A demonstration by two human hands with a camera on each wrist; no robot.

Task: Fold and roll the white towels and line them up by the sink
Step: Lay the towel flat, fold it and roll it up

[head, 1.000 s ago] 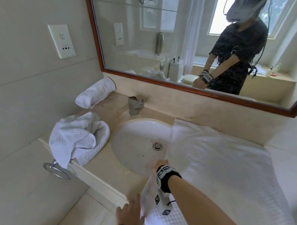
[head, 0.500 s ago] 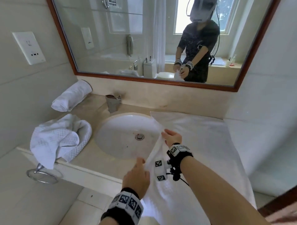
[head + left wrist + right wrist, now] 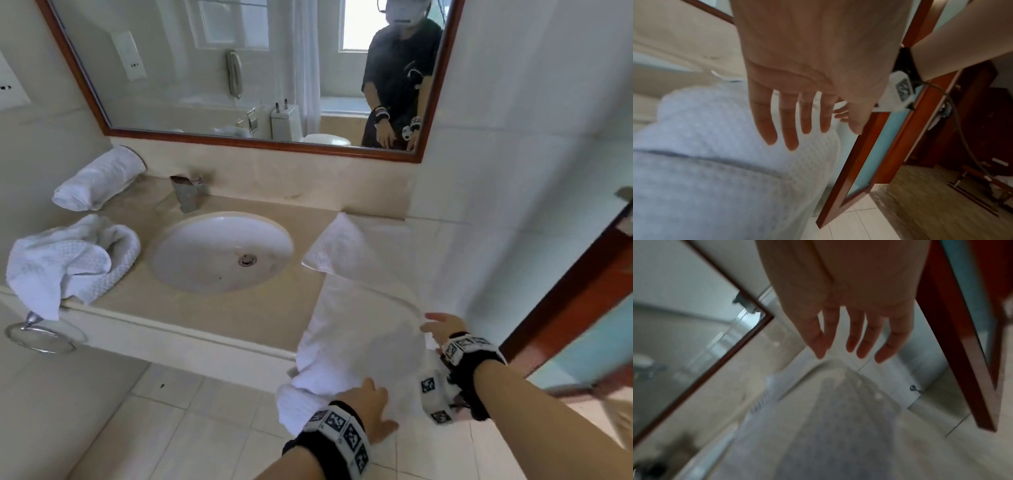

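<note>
Both hands spread, holding nothing

Left hand (image 3: 368, 406) hangs off the tabletop (image 3: 219, 318) front edge, fingers (image 3: 789, 129) straight and apart; right hand (image 3: 443, 329) reaches over its right end, fingers (image 3: 865, 339) extended.

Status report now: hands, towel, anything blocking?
Left hand open, right hand open. Towel lying folded over counter edge. Nothing blocking.

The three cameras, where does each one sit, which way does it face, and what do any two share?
Head: worn on the head, facing forward and down at the sink, mirror and flat towel; both forearms show.
Left wrist: looks along the open left hand toward the towel and door.
Right wrist: looks along the open right hand down the towel.
All three share the flat towel.
</note>
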